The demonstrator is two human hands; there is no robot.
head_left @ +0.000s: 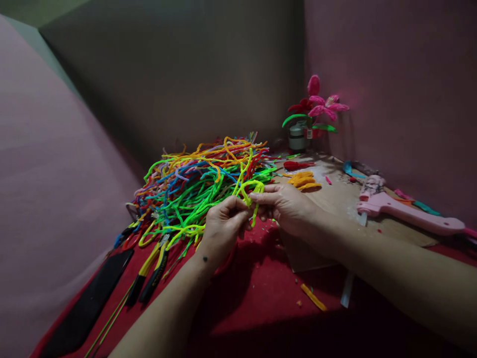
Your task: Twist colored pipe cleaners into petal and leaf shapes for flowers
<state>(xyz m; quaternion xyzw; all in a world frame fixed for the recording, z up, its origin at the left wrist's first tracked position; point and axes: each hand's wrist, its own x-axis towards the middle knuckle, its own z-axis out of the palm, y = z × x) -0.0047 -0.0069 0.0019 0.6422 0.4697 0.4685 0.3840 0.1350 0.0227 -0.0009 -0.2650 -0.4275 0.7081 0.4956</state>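
Note:
A yellow-green pipe cleaner (257, 185), bent into a loop, is between my two hands near the middle of the view. My left hand (225, 223) pinches its lower left part with thumb and forefinger. On the other side, my right hand (285, 204) is closed on the same pipe cleaner, fingertips close to those of my left hand. One end hangs down below the fingers. Just behind my hands lies a big heap of many-coloured pipe cleaners (194, 184).
Yellow-and-black pliers (154, 271) and a black flat object (87, 303) lie at the left. At the right, a pink glue gun (410, 211) rests on a board (335, 194). Orange pieces (303, 181) and pink fuzzy flowers (328, 107) stand behind.

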